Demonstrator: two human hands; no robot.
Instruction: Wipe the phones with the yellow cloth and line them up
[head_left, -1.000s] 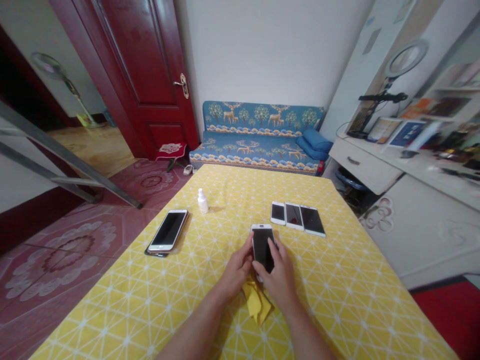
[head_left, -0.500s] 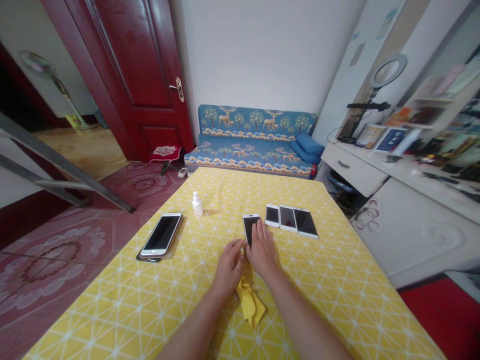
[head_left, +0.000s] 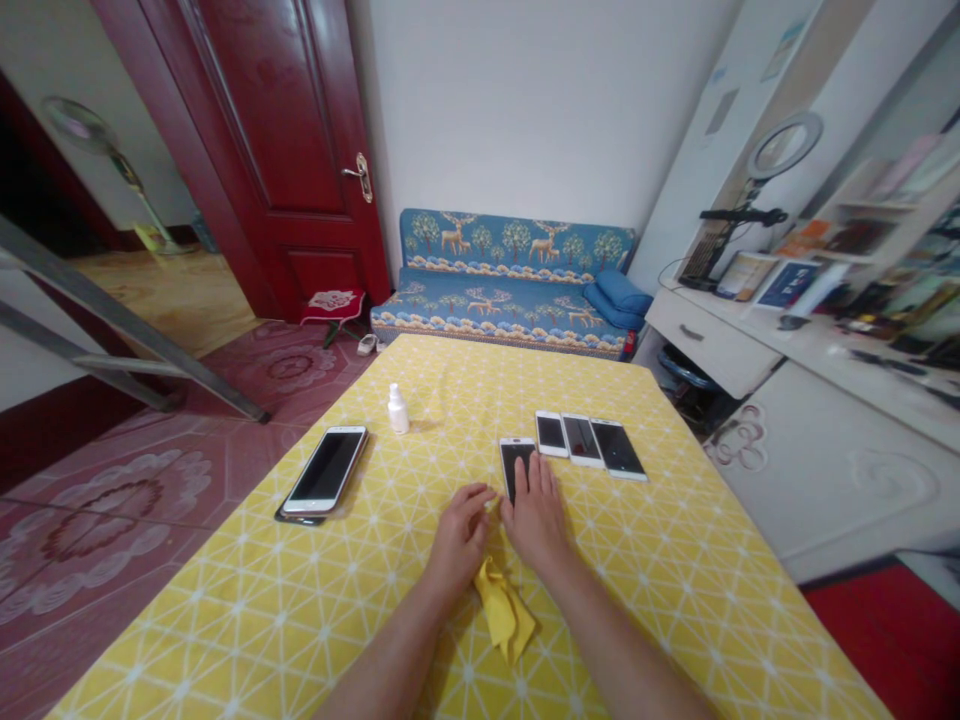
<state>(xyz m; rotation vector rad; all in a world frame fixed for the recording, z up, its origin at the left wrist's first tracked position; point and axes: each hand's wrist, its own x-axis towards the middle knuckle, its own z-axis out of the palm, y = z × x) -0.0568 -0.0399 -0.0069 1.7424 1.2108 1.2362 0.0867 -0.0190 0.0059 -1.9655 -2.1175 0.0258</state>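
Note:
A black-screened smartphone with a white frame (head_left: 514,465) lies on the yellow patterned tablecloth (head_left: 660,580), and the fingertips of my right hand (head_left: 534,515) rest flat on its lower part. My left hand (head_left: 461,540) sits just left of that phone, fingers loosely curled, holding nothing. A crumpled yellow cloth (head_left: 504,610) lies just below both hands. Farther off stand a row of 3 phones (head_left: 581,440) and a small white bottle (head_left: 398,410). A larger phone (head_left: 325,470) lies to the left, on top of a dark phone edge (head_left: 298,517).
The table's far edge meets a blue deer-patterned sofa (head_left: 502,290). A red door (head_left: 262,160) stands at the back left, with a metal ladder (head_left: 112,320) at the left. A white desk with a ring light (head_left: 784,145) stands at the right.
The phone has gone from being held in both hands to lying on the table. My left hand has come away from it, and my right hand now rests on it.

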